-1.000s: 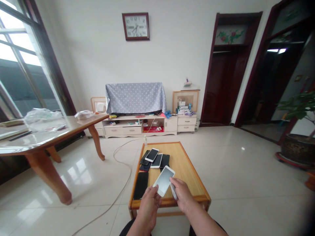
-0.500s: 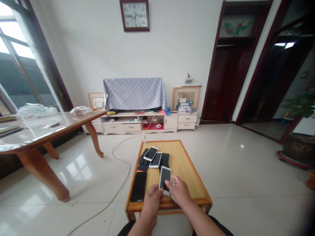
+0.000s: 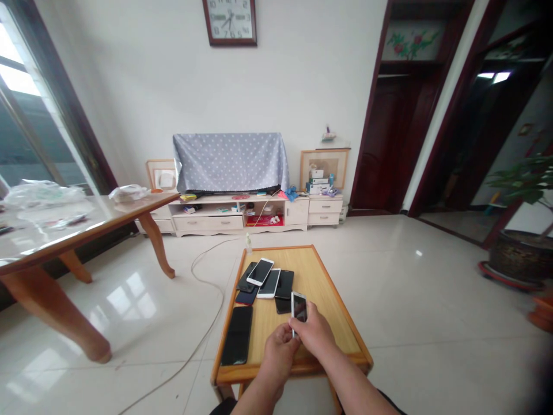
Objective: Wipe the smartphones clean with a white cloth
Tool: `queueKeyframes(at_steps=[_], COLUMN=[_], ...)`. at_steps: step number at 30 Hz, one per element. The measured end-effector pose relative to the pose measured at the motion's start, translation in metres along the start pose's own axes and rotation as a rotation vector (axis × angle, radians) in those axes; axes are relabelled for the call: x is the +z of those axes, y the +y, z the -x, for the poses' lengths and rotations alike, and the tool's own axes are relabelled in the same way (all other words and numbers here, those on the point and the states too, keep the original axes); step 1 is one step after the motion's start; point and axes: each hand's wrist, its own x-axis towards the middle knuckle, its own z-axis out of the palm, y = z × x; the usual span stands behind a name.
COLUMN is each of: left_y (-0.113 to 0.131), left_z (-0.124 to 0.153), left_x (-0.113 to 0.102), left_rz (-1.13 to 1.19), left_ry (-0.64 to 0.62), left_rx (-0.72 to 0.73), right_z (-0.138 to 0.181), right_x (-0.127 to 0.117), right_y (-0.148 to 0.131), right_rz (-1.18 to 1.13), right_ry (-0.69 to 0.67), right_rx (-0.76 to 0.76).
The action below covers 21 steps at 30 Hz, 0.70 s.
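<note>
Right hand (image 3: pixel 316 329) clamped on 1 white phone (image 3: pixel 299 307), above a wooden table (image 3: pixel 322 288); left hand (image 3: pixel 279 350), its fingertips partly hidden, seemingly pinching the phone's lower edge; other phones (image 3: pixel 268 284) leftward, some overlapping

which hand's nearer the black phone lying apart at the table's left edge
Left. The left hand is to the right of the black phone; the right hand, farther right.

Both bare forearms (image 3: pixel 359 385) angled forward and inward. The left hand (image 3: pixel 279 349) held its fingers (image 3: pixel 284 331) curled close beside the right hand (image 3: pixel 318 331), which gripped with its thumb (image 3: pixel 298 325) extended leftward.
</note>
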Motion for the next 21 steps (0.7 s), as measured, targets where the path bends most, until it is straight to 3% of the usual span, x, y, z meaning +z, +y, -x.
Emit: queueKeyframes(at_steps=[6, 10, 21], left_y=[-0.017, -0.022, -0.022], left_z=[-0.005, -0.004, -0.003], left_x=[0.000, -0.006, -0.008], left_rz=[-0.109, -0.203, -0.288], left_ry=[0.022, 0.063, 0.033], left_rx=[-0.022, -0.022, 0.023], right_z=[-0.020, -0.033, -0.051], right_x=[-0.003, -0.001, 0.010], right_y=[0.002, 0.009, 0.017], right_rz=[0.244, 0.402, 0.457], right_ry=[0.033, 0.057, 0.074], right_rx=[0.112, 0.091, 0.044])
